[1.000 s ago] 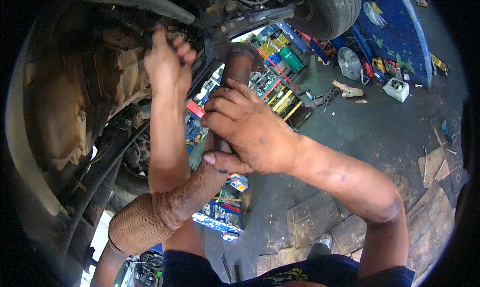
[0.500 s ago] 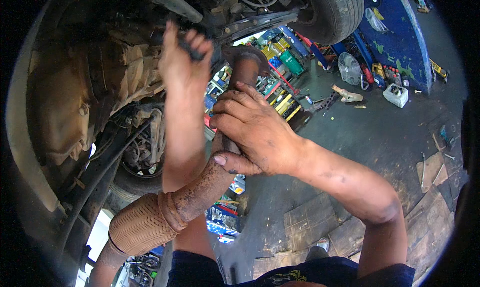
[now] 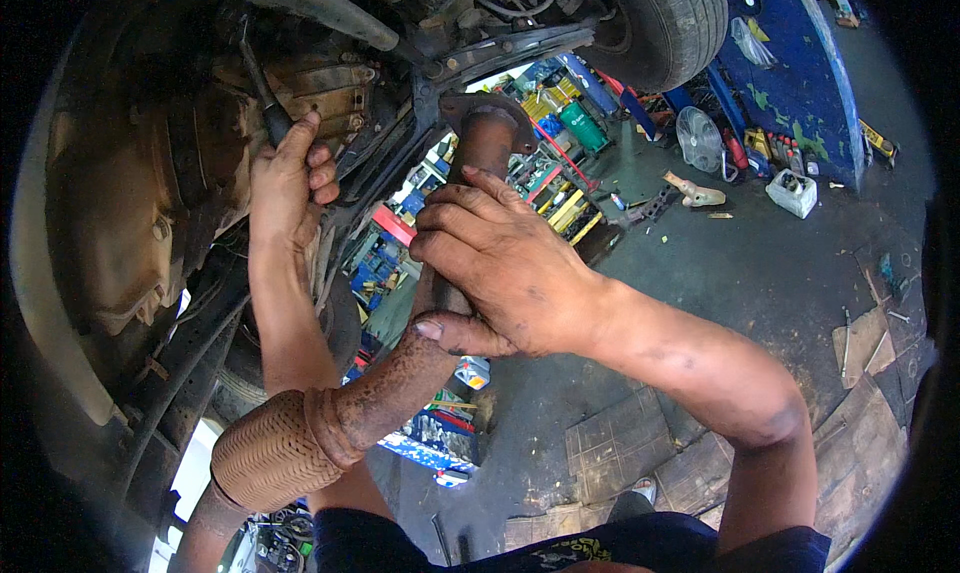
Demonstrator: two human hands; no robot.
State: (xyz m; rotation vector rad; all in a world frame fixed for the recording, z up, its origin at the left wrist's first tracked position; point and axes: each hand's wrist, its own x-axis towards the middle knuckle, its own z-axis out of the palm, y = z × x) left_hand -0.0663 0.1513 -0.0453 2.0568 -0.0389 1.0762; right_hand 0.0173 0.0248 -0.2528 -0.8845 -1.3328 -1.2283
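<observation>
Head view: from where I stand, both of the worker's bare hands are raised to the car's underside (image 3: pixel 180 193), which crowds the upper left of the frame. Their right hand (image 3: pixel 505 263), at centre, is clamped around a rusty exhaust pipe (image 3: pixel 400 373), thumb on the near side and fingers wrapped over, probably to steady its weight. That pipe slants from the lower left, where a braided flex section (image 3: pixel 275 448) bulges, to a bolt flange (image 3: pixel 457 110) at upper centre; whether the flange touches anything behind it, I can't tell. The left hand (image 3: pixel 285 178), upper left, is closed on the lower end of a dark-handled wrench (image 3: pixel 262 88), likely a ratchet. Gripping so far back should give leverage; its head is in shadow, so any fastener there is hidden.
</observation>
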